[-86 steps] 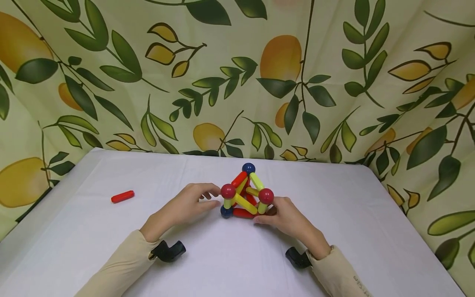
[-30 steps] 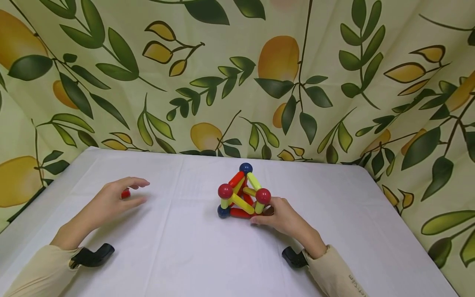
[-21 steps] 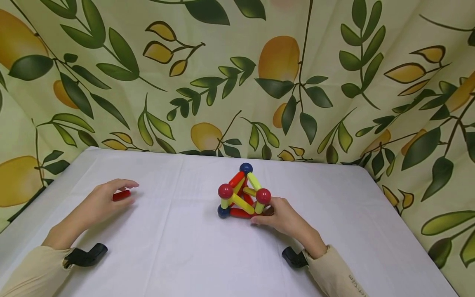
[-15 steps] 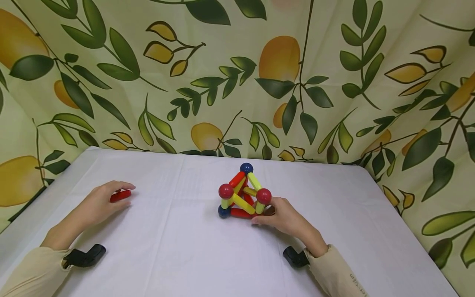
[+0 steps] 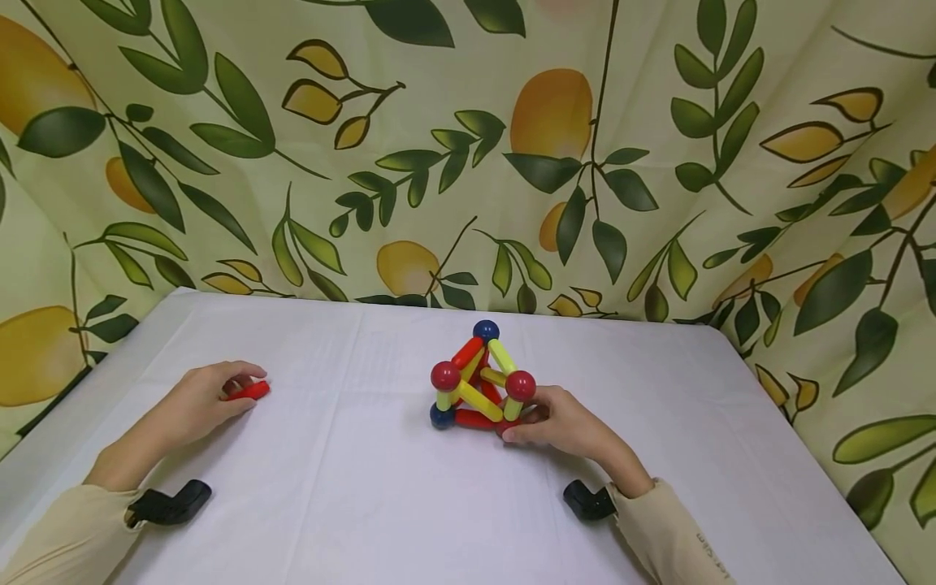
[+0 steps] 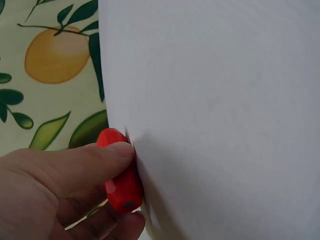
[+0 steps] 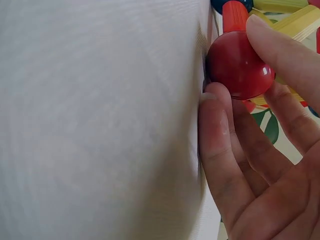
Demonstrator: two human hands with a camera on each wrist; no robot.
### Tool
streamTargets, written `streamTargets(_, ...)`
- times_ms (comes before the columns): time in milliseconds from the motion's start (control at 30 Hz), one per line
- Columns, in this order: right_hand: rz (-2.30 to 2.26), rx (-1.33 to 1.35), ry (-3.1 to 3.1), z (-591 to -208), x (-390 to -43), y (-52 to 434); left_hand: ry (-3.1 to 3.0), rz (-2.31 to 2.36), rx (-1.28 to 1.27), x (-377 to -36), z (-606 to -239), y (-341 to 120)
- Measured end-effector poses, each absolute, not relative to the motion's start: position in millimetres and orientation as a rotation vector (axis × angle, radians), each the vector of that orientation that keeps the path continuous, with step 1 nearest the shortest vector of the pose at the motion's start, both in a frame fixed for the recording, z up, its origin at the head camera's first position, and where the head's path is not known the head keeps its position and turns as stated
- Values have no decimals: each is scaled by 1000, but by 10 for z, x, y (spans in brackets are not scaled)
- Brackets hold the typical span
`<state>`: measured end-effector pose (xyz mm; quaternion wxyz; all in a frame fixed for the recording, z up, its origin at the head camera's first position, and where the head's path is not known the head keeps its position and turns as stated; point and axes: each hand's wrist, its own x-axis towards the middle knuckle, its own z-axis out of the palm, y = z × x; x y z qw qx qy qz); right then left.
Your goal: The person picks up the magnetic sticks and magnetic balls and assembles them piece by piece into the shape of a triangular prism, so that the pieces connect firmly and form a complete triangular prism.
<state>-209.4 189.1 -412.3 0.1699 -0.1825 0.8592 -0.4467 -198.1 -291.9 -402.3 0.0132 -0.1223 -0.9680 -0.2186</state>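
Observation:
My left hand [image 5: 183, 406] pinches a short red magnetic rod [image 6: 122, 187] between thumb and fingers, at the left of the table. In the head view the rod's far end shows past the fingertips. Right of the middle stands a frame built of magnetic rods and balls [image 5: 480, 401], with red, yellow and pale green rods joined by red and blue balls. My right hand [image 5: 566, 422] holds the frame's lower right corner, its thumb and fingers around a red ball [image 7: 240, 65]. Part of that corner is hidden behind the hand in the head view.
A white cloth [image 5: 366, 487] covers the table. Behind it hangs a curtain [image 5: 439, 179] printed with leaves and fruit. Black wrist cameras sit at the left sleeve [image 5: 171, 502] and the right sleeve [image 5: 588, 500].
My left hand has gone from beside the frame to the far left and taken hold of the red rod, which has shifted slightly right. My right fingers have shifted a little, exposing the lower red ball.

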Motion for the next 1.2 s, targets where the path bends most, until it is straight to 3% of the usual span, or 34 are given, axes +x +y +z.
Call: streamTargets(1200, -1257, -470, 2471, -4112, -2073, 1869, -2700, -727, -748, -1968, -3813, -2254)
